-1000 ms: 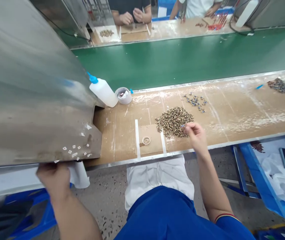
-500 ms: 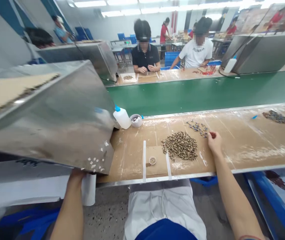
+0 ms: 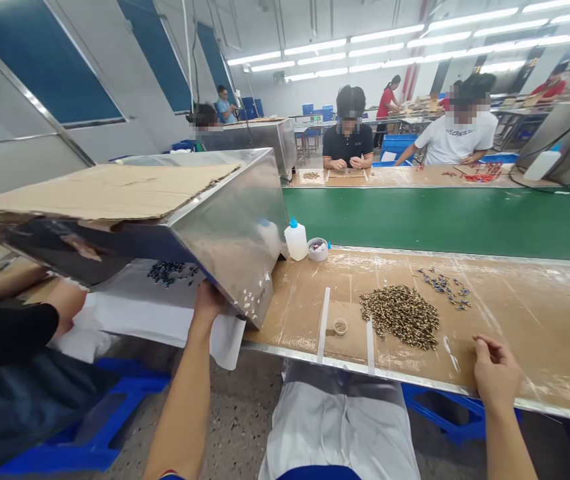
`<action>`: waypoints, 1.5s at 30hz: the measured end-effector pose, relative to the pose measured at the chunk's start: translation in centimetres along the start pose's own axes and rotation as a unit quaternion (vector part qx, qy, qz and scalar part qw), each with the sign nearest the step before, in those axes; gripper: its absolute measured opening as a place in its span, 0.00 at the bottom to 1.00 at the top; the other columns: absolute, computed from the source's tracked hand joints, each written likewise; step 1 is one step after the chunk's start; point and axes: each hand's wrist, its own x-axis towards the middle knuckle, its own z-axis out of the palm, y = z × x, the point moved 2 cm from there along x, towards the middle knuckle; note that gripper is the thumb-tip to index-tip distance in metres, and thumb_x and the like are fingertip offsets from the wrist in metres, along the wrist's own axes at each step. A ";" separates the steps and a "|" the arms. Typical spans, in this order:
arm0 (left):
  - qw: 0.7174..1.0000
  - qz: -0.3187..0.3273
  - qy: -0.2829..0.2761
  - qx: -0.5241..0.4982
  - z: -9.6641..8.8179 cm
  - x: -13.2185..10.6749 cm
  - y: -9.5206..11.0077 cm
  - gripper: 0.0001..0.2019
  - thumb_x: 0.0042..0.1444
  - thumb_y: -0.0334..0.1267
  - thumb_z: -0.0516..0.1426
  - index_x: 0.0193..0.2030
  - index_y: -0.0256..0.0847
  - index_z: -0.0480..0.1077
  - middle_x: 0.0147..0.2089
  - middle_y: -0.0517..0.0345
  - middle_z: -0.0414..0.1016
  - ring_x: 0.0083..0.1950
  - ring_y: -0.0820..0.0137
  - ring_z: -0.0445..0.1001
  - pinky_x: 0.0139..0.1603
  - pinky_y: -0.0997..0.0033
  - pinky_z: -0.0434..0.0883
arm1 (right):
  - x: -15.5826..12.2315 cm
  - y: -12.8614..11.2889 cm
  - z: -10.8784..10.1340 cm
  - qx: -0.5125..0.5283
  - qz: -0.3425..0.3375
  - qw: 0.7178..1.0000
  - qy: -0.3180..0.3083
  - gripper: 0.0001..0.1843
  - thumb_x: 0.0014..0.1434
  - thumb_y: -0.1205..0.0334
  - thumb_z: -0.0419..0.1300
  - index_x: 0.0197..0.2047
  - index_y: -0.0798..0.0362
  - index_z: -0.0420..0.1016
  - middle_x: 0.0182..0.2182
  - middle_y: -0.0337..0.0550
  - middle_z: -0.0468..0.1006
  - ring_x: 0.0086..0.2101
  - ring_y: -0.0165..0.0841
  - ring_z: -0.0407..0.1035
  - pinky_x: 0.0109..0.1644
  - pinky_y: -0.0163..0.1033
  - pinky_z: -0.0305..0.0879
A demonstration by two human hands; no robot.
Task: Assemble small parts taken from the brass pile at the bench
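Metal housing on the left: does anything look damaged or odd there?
Yes: the cardboard on top of the metal housing has ragged edges, and small white scraps dot the metal side, looking like stray residue.

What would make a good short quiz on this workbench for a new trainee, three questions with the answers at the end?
1. Multiple choice: what colour is the cap on the white bottle beside the tub?
A) Red
B) Green
C) Blue
2. True or false: from left to right in the picture, the pile of brass-coloured parts lies between the small round dish and the wearer's right hand.
3. Short answer: which of the wearer's hands is at the lower edge of the nearest metal housing?

Key: 1. C. 2. True. 3. The left hand.
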 end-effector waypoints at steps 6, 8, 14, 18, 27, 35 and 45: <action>0.983 -0.155 0.056 -0.076 -4.9 -9.0 -3.0 0.20 0.34 0.48 0.69 0.30 0.37 0.74 0.23 0.58 0.76 0.23 0.66 0.75 0.28 0.67 0.77 | -1.1 -0.4 -0.3 -0.004 0.005 1.000 0.009 0.19 0.42 0.39 0.58 0.27 0.46 0.69 0.26 0.49 0.76 0.38 0.52 0.75 0.48 0.61 0.72; 0.979 -0.177 0.048 -0.091 -5.1 -12.0 -3.3 0.23 0.32 0.52 0.71 0.30 0.36 0.75 0.24 0.56 0.77 0.24 0.67 0.76 0.28 0.67 0.78 | -1.3 -1.0 -0.3 -0.007 0.002 1.000 -0.004 0.16 0.42 0.41 0.59 0.27 0.43 0.68 0.25 0.48 0.75 0.39 0.54 0.76 0.50 0.63 0.72; 0.953 -0.209 -0.147 -0.164 0.8 -16.8 -3.3 0.21 0.43 0.54 0.69 0.32 0.36 0.77 0.33 0.49 0.83 0.32 0.65 0.81 0.37 0.65 0.81 | -1.8 -2.2 0.0 -0.005 -0.028 0.999 0.019 0.14 0.41 0.43 0.60 0.26 0.41 0.64 0.25 0.52 0.73 0.39 0.56 0.76 0.51 0.65 0.70; 0.927 -0.188 -0.233 -0.225 6.0 -17.3 -3.4 0.16 0.50 0.49 0.67 0.34 0.35 0.78 0.34 0.48 0.83 0.34 0.66 0.82 0.38 0.67 0.81 | -1.4 -1.8 0.1 -0.011 -0.037 0.999 0.025 0.15 0.40 0.44 0.59 0.28 0.43 0.64 0.26 0.52 0.74 0.38 0.54 0.76 0.51 0.64 0.70; 0.860 -0.152 -0.392 -0.289 14.9 -17.2 -2.4 0.17 0.59 0.50 0.62 0.40 0.34 0.74 0.36 0.46 0.84 0.34 0.67 0.83 0.37 0.69 0.82 | -2.8 -2.1 -0.2 -0.006 -0.076 0.993 0.085 0.14 0.51 0.48 0.56 0.35 0.48 0.63 0.27 0.44 0.71 0.31 0.40 0.74 0.42 0.52 0.74; 0.856 -0.133 -0.411 -0.284 16.0 -16.8 -3.2 0.18 0.60 0.51 0.62 0.41 0.34 0.76 0.36 0.46 0.84 0.33 0.68 0.83 0.34 0.73 0.81 | -12.6 -5.8 7.1 0.085 -0.148 0.959 -0.228 0.14 0.61 0.49 0.60 0.44 0.50 0.71 0.31 0.41 0.77 0.30 0.33 0.73 0.34 0.39 0.71; 0.856 -0.156 -0.409 -0.274 16.3 -16.8 -3.0 0.16 0.60 0.48 0.62 0.42 0.34 0.74 0.36 0.47 0.84 0.33 0.70 0.82 0.35 0.74 0.80 | -14.8 -7.4 12.0 0.066 -0.106 0.910 -0.396 0.12 0.62 0.52 0.62 0.35 0.50 0.80 0.31 0.43 0.79 0.28 0.33 0.70 0.31 0.38 0.66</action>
